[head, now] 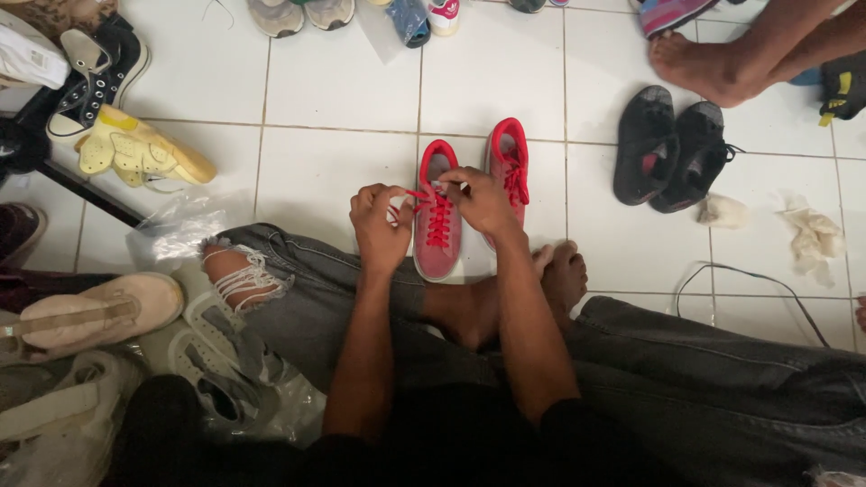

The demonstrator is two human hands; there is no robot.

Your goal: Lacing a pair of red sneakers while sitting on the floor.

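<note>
Red laces on the left red sneaker, centre frame, toe pointing away so the lacing faces the person. Left hand and right hand each pinch a lace end above the eyelets, pulled apart to either side. Second red sneaker just beside, right. Black shoes upper right.

Two sneakers are red with red laces. Jeans are grey. Tiles are white with dark grout. A pair of shoes is black. One shoe is yellow; a high-top is black with white laces.
</note>
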